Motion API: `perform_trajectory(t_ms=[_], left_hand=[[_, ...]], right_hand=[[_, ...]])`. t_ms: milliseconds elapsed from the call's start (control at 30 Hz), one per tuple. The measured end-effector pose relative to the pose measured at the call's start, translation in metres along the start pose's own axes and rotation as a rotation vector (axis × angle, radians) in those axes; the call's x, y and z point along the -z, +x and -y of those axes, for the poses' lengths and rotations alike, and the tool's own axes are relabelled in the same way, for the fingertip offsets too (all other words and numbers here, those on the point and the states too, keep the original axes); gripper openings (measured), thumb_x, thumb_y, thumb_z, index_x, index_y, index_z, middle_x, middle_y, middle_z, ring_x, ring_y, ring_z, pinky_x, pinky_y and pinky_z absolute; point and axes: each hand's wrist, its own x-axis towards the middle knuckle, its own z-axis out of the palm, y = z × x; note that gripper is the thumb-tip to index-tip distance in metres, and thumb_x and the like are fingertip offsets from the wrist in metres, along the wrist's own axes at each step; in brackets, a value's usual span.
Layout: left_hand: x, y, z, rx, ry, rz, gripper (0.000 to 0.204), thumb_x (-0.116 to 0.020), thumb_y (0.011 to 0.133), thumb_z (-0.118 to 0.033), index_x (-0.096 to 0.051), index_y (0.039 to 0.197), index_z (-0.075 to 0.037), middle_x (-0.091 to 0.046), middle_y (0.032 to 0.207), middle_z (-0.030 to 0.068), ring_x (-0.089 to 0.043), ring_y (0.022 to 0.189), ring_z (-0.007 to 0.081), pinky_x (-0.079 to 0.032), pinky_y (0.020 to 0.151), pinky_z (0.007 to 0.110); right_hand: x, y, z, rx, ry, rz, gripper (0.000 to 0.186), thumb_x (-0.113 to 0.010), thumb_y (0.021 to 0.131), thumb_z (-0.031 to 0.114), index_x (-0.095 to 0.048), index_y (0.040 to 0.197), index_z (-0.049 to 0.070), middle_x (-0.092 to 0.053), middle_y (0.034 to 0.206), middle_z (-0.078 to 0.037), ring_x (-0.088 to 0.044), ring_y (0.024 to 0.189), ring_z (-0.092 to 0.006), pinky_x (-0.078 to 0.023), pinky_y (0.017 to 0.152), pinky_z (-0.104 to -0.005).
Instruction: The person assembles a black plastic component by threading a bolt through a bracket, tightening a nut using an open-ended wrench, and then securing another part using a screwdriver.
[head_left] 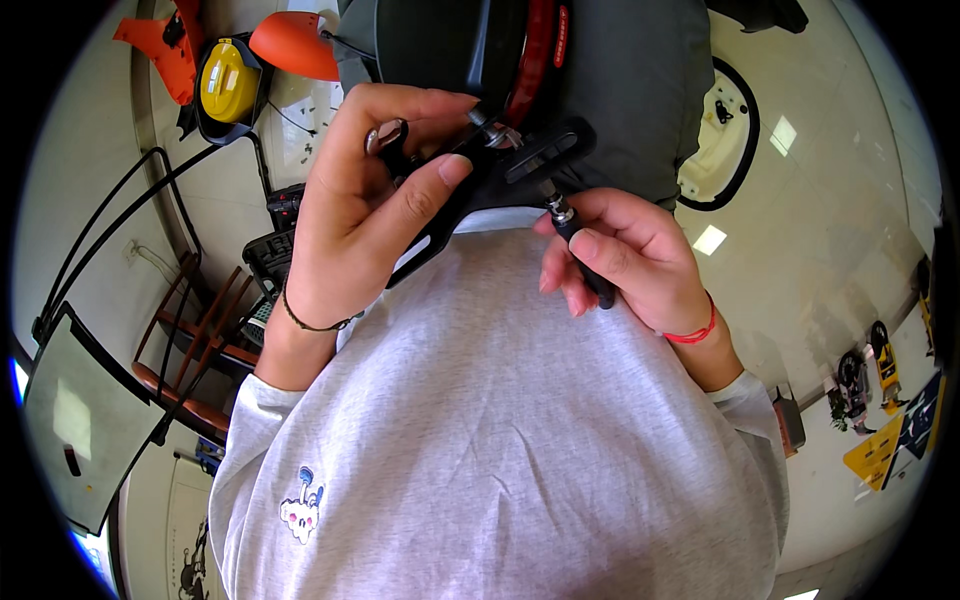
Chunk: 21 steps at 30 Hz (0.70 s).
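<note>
My left hand (355, 215) grips a black bracket (430, 240), thumb and fingers bent around its upper end beside a silver metal fitting (497, 134). My right hand (640, 260) holds a black-handled tool (594, 282), its thumb on the grip. The tool's metal shaft angles up toward the fitting, partly hidden by a black slotted piece (550, 150). Directly beyond my hands sits a black housing (435, 40) with a red strip, against dark grey padding (635, 100). Where the shaft ends is unclear.
At upper left are orange panels (295, 45) and a yellow object (228, 82) in a black holder. A wooden chair (180, 390) and black-framed clear panel (85, 420) stand left. A cream, black-rimmed part (712, 160) lies upper right; assorted yellow and black items (885, 370) are at right.
</note>
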Motion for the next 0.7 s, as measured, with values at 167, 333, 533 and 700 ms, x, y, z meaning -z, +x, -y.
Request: perform_trajectory(t_ms=[167, 333, 533, 700], left_hand=[[0.000, 0.000, -0.001, 0.032, -0.036, -0.009, 0.030, -0.051, 0.088, 0.005, -0.042, 0.116, 0.003, -0.052, 0.117, 0.0142, -0.053, 0.109, 0.0198, -0.042, 0.094, 0.031], [-0.003, 0.001, 0.000, 0.030, -0.058, -0.020, 0.027, -0.050, 0.089, 0.004, -0.043, 0.115, 0.003, -0.053, 0.115, 0.0135, -0.054, 0.107, 0.0194, -0.042, 0.092, 0.030], [-0.001, 0.001, 0.000, 0.022, -0.106, 0.002, 0.026, -0.050, 0.090, 0.003, -0.043, 0.114, 0.003, -0.053, 0.114, 0.0129, -0.054, 0.107, 0.0183, -0.042, 0.091, 0.028], [-0.003, 0.000, -0.005, 0.079, -0.070, -0.049, 0.025, -0.049, 0.090, 0.002, -0.044, 0.115, 0.003, -0.054, 0.113, 0.0136, -0.055, 0.106, 0.0190, -0.043, 0.091, 0.029]], right_hand=[[0.002, -0.003, 0.003, -0.006, -0.100, -0.011, 0.026, -0.050, 0.093, 0.016, -0.055, 0.111, -0.002, -0.064, 0.080, -0.008, -0.056, 0.058, -0.0060, -0.041, 0.050, -0.0180], [-0.002, -0.002, 0.007, -0.007, -0.100, 0.008, 0.026, -0.048, 0.094, 0.017, -0.055, 0.111, -0.002, -0.064, 0.079, -0.009, -0.055, 0.056, -0.0058, -0.041, 0.049, -0.0173], [-0.001, -0.002, 0.010, -0.085, -0.029, 0.026, 0.029, -0.042, 0.096, 0.018, -0.055, 0.111, -0.003, -0.063, 0.075, -0.009, -0.053, 0.050, -0.0055, -0.037, 0.045, -0.0161], [0.004, -0.005, 0.010, -0.113, -0.008, 0.038, 0.031, -0.039, 0.096, 0.019, -0.055, 0.111, -0.003, -0.063, 0.073, -0.009, -0.051, 0.046, -0.0049, -0.032, 0.041, -0.0157]])
